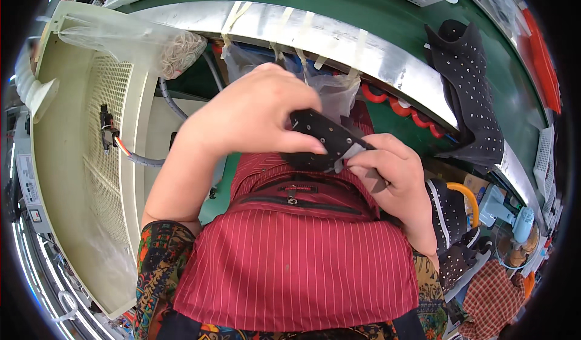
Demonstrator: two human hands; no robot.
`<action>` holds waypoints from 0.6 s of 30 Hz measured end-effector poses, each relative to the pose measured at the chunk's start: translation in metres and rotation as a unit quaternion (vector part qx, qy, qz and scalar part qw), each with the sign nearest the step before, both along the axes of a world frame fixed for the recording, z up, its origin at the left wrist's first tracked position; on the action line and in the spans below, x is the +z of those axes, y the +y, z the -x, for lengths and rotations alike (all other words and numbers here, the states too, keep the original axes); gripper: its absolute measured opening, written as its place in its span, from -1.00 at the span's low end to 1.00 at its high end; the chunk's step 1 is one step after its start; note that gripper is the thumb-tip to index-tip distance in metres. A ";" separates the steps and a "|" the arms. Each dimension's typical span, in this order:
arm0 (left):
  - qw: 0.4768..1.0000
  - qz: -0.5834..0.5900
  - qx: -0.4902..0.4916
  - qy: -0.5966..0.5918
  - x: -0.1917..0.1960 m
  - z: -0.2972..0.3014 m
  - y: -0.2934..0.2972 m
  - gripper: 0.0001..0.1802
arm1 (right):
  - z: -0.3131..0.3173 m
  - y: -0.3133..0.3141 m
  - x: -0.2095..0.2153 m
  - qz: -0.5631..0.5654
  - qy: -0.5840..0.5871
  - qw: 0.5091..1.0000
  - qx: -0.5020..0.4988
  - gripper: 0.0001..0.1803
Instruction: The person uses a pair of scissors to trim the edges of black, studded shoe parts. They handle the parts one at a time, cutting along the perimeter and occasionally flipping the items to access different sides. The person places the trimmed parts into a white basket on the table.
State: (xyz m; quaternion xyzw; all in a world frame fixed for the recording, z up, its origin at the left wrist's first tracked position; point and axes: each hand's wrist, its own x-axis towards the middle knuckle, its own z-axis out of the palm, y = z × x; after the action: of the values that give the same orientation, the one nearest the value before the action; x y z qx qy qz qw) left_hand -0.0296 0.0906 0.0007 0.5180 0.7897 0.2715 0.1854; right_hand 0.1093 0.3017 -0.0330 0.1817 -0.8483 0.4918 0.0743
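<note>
Both hands hold a small black piece of shoe-upper material [316, 135] dotted with shiny studs, above my lap. My left hand [260, 113] arches over its left end, thumb along the near face and fingers curled behind. My right hand [390, 167] pinches its right end between thumb and fingers, beside a small pale grey patch [354, 151]. A dark flap hangs below the right fingers. Under the piece is my red pinstriped apron [296, 249] with a zipped pocket. The left fingertips are hidden behind the material.
Ahead curves the metal edge [387, 52] of a green conveyor, with taped plastic bags [333, 92] hanging from it. A taller black studded upper [466, 92] lies on it at right. On the left stands a cream metal bin [72, 176]. A blue fan [502, 210] is at far right.
</note>
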 end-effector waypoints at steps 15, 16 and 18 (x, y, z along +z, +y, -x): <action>0.891 -0.103 0.191 0.399 0.064 0.032 0.013 -0.70 | 0.007 -0.021 -0.028 0.462 -0.189 0.859 -0.113 -0.91; 0.869 -0.160 0.192 0.427 0.048 0.046 0.030 -0.57 | 0.009 -0.026 -0.029 0.522 -0.187 0.817 -0.159 -0.87; 0.844 -0.232 0.177 0.451 0.015 0.064 0.069 -0.39 | 0.012 -0.019 -0.049 0.613 -0.177 0.736 -0.226 -0.87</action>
State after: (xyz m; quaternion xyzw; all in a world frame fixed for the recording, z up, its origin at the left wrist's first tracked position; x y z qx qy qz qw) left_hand -0.0939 0.1597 0.0160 0.4625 0.7787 0.2115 -0.3675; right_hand 0.0971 0.2827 -0.0825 -0.1907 -0.3766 0.8976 0.1274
